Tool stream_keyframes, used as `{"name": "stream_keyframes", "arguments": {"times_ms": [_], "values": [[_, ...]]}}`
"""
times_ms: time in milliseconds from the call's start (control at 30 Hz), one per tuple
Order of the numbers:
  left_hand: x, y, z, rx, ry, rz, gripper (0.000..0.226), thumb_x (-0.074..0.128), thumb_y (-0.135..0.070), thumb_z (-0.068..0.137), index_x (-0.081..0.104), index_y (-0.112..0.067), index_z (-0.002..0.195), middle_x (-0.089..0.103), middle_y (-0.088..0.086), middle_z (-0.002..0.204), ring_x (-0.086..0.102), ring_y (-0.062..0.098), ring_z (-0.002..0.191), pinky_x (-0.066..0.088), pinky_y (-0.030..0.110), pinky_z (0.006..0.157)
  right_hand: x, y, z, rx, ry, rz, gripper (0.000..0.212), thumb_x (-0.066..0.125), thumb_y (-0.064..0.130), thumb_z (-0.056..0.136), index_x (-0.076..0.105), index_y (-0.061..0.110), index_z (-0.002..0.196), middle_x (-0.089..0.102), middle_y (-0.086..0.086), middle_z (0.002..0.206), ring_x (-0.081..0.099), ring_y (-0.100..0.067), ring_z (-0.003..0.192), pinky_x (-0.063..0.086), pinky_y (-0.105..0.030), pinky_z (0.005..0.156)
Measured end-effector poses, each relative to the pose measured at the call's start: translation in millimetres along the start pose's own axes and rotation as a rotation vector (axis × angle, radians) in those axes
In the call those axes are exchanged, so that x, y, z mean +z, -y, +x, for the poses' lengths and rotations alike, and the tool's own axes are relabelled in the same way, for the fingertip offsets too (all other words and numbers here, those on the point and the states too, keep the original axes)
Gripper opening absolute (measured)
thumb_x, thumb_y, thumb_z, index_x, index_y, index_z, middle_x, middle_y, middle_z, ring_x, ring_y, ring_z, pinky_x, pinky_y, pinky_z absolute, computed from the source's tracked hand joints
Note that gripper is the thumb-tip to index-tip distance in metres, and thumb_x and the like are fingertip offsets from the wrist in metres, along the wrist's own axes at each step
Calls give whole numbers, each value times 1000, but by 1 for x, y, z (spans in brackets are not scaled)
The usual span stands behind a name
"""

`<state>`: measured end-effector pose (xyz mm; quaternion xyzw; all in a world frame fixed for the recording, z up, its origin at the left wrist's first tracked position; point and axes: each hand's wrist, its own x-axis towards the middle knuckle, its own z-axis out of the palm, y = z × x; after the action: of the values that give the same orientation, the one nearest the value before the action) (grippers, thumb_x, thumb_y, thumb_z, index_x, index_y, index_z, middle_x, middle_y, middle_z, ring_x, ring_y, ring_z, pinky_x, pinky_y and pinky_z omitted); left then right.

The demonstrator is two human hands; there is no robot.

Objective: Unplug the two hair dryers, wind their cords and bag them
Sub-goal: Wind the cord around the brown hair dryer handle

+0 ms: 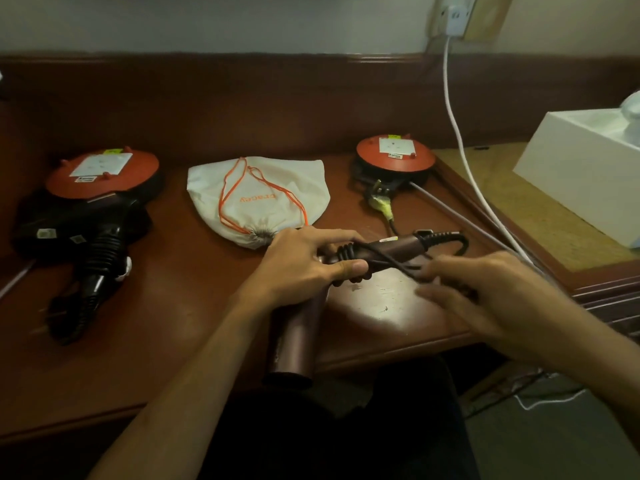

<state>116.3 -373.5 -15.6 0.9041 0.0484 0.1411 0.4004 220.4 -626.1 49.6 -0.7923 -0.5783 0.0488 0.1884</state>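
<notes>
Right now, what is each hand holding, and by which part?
Left hand grips the brown hair dryer at its handle, over the wound cord. Right hand pinches the loose cord.

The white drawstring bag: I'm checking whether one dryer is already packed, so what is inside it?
Its contents cannot be seen. The white drawstring bag lies cinched shut and bulging on the brown wooden desk, orange cords on top; the cloth hides whatever fills it.

brown dryer (298, 327) held, cord (388, 259) part-wound
</notes>
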Motion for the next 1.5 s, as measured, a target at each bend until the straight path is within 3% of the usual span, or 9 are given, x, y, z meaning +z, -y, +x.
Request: {"name": "stream_keyframes", "arguments": {"times_ms": [267,500,633,767,867,967,1300,1400,1500], "values": [[2,-2,-2,-16,-125,84,36,59,-66,89,69,-40,113,74,-11,81,70,5,81,55,42,82,71,-5,-3,-139,-90,89,32,49,30,103,65,16,127,74,3,107,71,-14,92,59,-37,76],[3,-5,-8,-50,-165,51,42,69,-67,77,71,-45,113,71,-11,87,65,9,92,51,47,90,84,-18,9,-199,1,69,27,53,18,103,64,21,128,46,37,86,52,16,77,41,-7,68],[-4,-4,-12,-59,-160,-137,39,77,-44,82,72,-32,119,75,-5,86,74,11,82,60,40,85,90,-27,21,-60,-125,202,32,55,20,103,61,19,134,52,35,81,57,10,74,41,-12,65],[-10,2,-13,-69,-158,-277,42,75,-41,83,70,-28,123,76,6,91,77,20,82,62,37,81,102,-21,34,13,-124,286,54,49,24,105,31,28,155,55,29,76,55,5,70,40,-14,63],[-12,3,-13,-70,-173,-312,40,74,-37,83,69,-28,122,76,6,89,77,20,83,58,25,78,113,-16,43,-9,-94,260,57,44,25,107,23,32,159,57,8,72,50,-9,59,36,-24,55],[-12,5,-13,-70,-173,-321,41,73,-36,84,69,-26,123,76,7,92,76,19,85,58,24,77,123,-16,44,10,-141,296,61,45,26,106,16,31,160,54,0,67,50,-15,58,42,-36,55],[-13,6,-11,-76,-186,-303,39,75,-34,87,69,-23,125,76,7,91,77,18,85,61,29,81,127,-15,44,-51,-227,126,62,40,30,104,19,19,161,38,21,67,41,-6,55,39,-30,54],[-13,6,-10,-79,-169,-306,40,73,-33,89,67,-21,127,76,8,92,76,19,85,60,31,82,123,-18,45,-43,-206,195,58,44,26,106,23,25,160,46,12,65,44,-11,54,34,-27,52],[-13,4,-12,-80,-134,-307,42,74,-35,87,68,-21,127,76,6,93,76,20,86,61,35,85,110,-28,42,-8,-161,326,43,51,28,103,47,31,146,60,-2,69,57,-19,58,47,-35,57]]}}
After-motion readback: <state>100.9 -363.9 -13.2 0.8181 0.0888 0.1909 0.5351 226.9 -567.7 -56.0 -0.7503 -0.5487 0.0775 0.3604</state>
